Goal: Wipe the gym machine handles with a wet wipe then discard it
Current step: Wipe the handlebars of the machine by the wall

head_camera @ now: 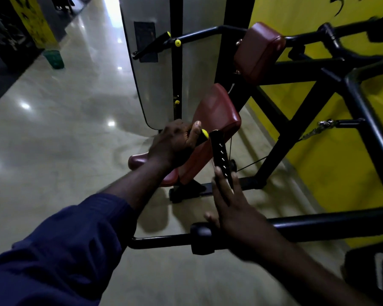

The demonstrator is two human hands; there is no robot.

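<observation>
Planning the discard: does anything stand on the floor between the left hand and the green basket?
Nothing visible does. Bare glossy floor runs from the left hand, which grips the yellow-capped handle, to the green basket; the grey machine panel stands right of that line.

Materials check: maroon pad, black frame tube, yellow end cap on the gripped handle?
Maroon pad: looks like vinyl or leatherette over padding; smooth sheen, soft rounded edges. Black frame tube: likely painted or powder-coated steel; satin black, round section. Yellow end cap on the handle: probably moulded plastic; uniform glossy colour. Blur leaves all three open.
</observation>
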